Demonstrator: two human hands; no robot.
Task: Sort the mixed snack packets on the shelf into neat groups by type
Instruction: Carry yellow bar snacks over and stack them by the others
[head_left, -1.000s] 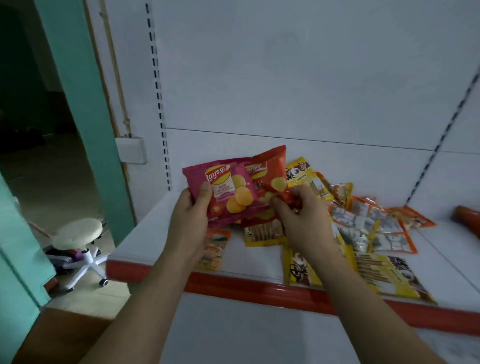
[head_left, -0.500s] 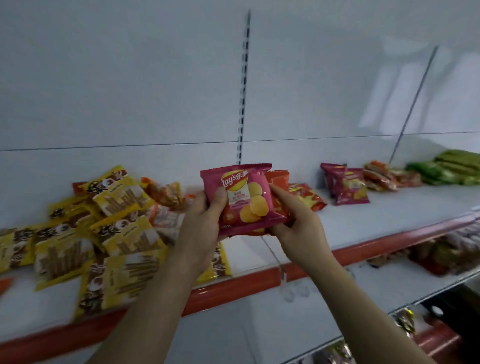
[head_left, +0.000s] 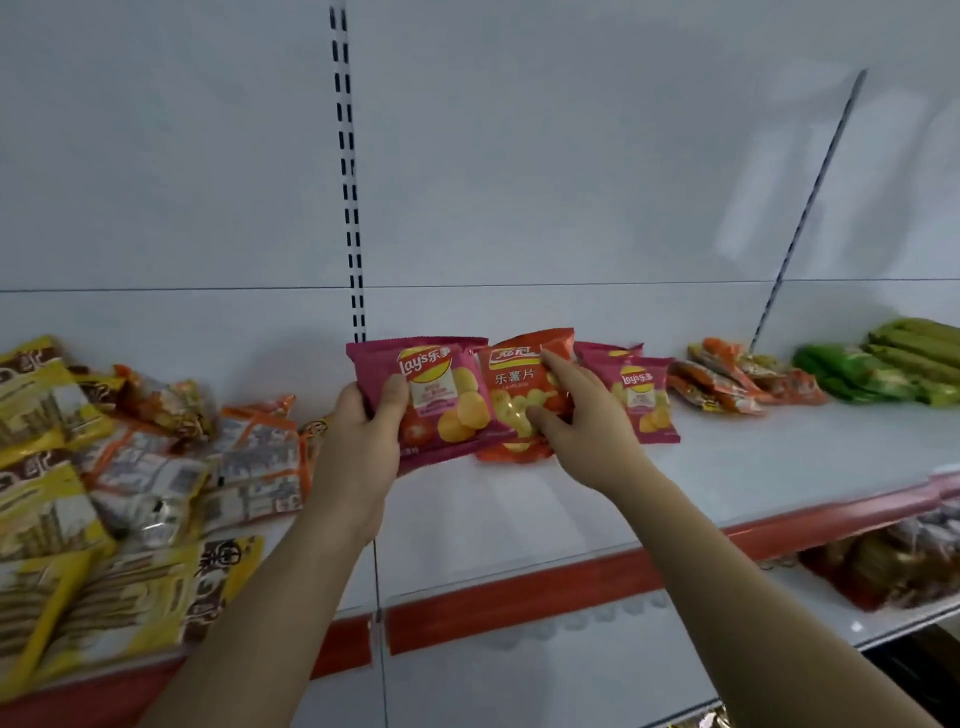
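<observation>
Two chip packets held above the shelf (head_left: 519, 525): one pink Lay's packet (head_left: 431, 400), left edge pinched by the left hand (head_left: 363, 441), thumb on its face and fingers curled behind; one orange chip packet (head_left: 524, 395), gripped by the right hand (head_left: 576, 421), forefinger extended along its upper right, thumb pressing its lower middle. Two more pink packets (head_left: 636, 395) lie just right of the right fingers; beyond them, orange sachets (head_left: 727, 376) and green packets (head_left: 883, 364), count unclear. Left of the left fingers, a mixed heap of yellow packets (head_left: 52, 415), uncountable.

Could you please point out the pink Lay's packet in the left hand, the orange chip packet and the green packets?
pink Lay's packet (head_left: 441, 384), head view, front panel.
orange chip packet (head_left: 511, 387), head view, printed front.
green packets (head_left: 878, 371), head view, top of pile.
</observation>
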